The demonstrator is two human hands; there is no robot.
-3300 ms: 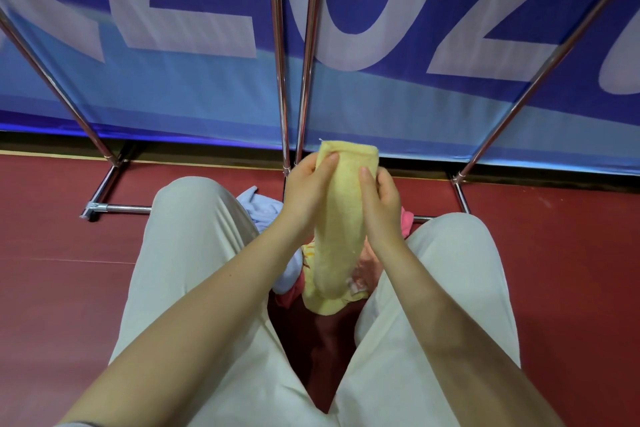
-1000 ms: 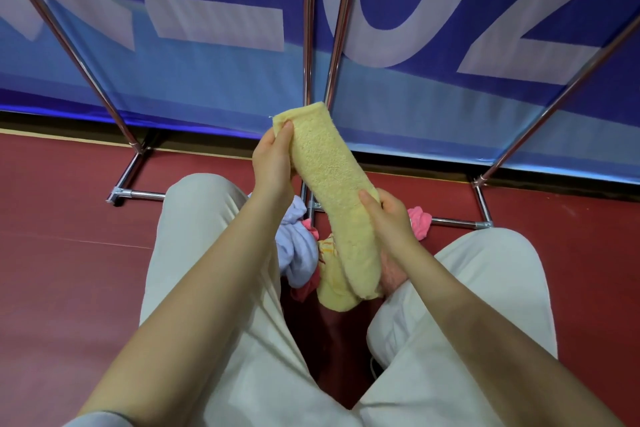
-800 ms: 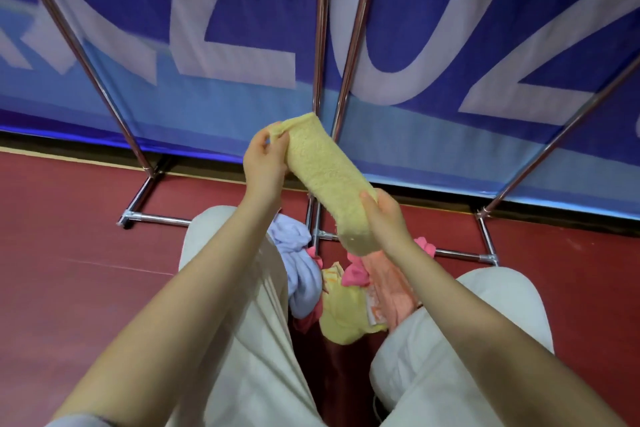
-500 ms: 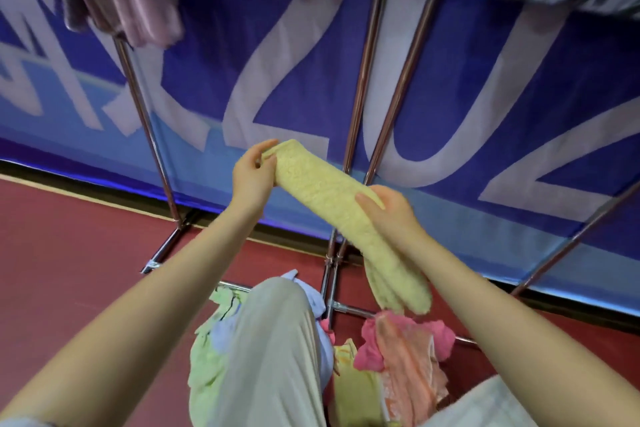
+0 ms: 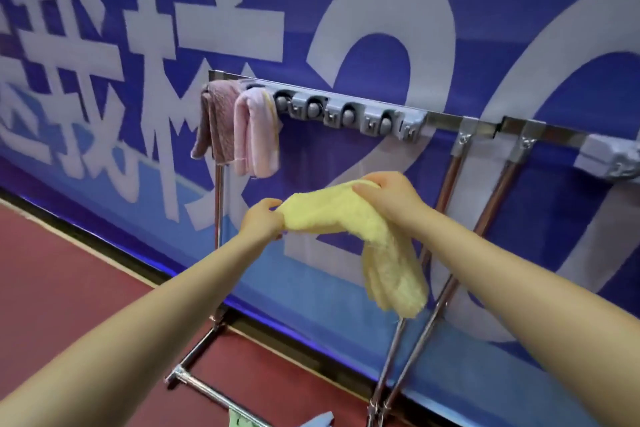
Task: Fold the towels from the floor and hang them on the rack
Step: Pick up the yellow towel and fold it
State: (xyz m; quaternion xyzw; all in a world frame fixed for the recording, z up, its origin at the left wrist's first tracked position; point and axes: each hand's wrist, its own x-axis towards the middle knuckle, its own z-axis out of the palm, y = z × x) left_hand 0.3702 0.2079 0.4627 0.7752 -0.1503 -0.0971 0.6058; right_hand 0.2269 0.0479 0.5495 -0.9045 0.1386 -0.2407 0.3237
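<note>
While held below the rack (image 5: 349, 113), yellow towel (image 5: 349, 215) pinched by left hand (image 5: 261, 220), gripped by right hand (image 5: 391, 196), far end drooping.

A large blue banner (image 5: 485, 10) fills the background, stretched along the wall. It carries oversized white characters: two Chinese characters on the left, then the numerals 2 and 0 toward the right, the last cut off by the frame edge. The lower part of the banner fades to a paler blue band (image 5: 214, 229). Beneath the banner runs a dark strip (image 5: 104, 239) where the wall meets the ground, with a thin glowing blue line along it. The floor (image 5: 69, 288) is dark red and smooth, crossed by one faint pale line near the left edge.
</note>
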